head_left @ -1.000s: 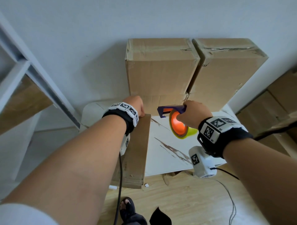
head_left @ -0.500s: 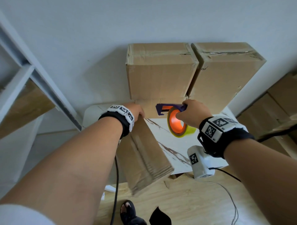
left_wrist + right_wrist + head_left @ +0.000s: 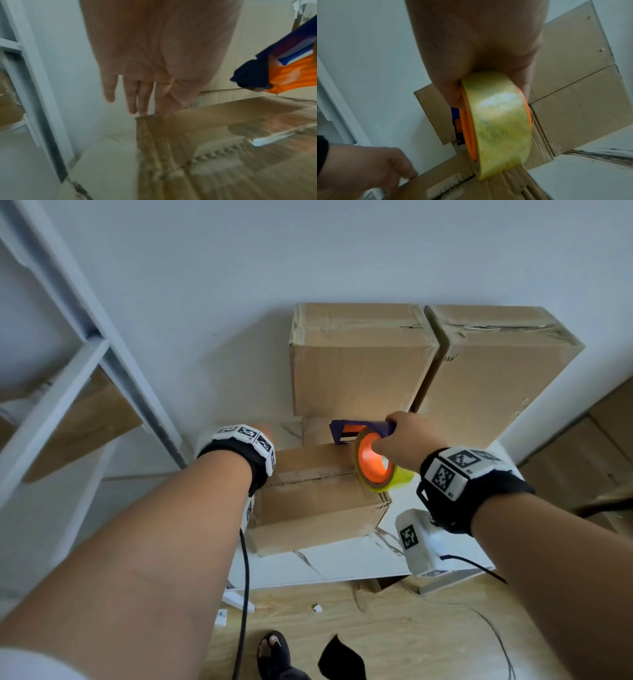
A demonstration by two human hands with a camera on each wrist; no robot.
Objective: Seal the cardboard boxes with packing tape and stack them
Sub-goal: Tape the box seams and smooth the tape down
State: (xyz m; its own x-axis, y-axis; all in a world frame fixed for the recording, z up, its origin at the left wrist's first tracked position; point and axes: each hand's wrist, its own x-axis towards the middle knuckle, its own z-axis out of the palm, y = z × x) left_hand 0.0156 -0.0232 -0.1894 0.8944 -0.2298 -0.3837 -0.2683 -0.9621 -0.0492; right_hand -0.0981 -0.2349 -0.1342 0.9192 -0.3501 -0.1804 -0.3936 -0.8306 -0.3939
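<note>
— What has changed since a moment ago?

— The flattened cardboard box [image 3: 318,498]. Half a second back it hung tilted off the near edge of the white marble-patterned table [image 3: 346,563], one end dipping toward the floor; now it lies flat on the tabletop, its long side running left to right. The tape dispenser [image 3: 371,455] sat clear of it before and is now over its right end.

— And the left hand?

— The left hand [image 3: 154,70] reaches forward over the box's far left corner. Its fingers [image 3: 132,102] are straight and slightly spread, pointing down, and the tips of two of them touch the cardboard edge — they curl round nothing.

— The right hand?

— The right hand [image 3: 407,438] is wrapped round the dispenser's purple handle, fingers and thumb curled on either side of the orange hub. The yellowish clear roll [image 3: 498,121] hangs below the palm, and its lowest edge seems to meet the box's right end, though the blur makes contact hard to judge.

— What lies beyond?

— Just behind the flat box, two closed boxes stand side by side against the wall, touching: the left one [image 3: 356,357] and the right one [image 3: 489,364], both with taped top seams. A white shelf frame [image 3: 68,378] stands to the left, with cardboard on it.
</note>
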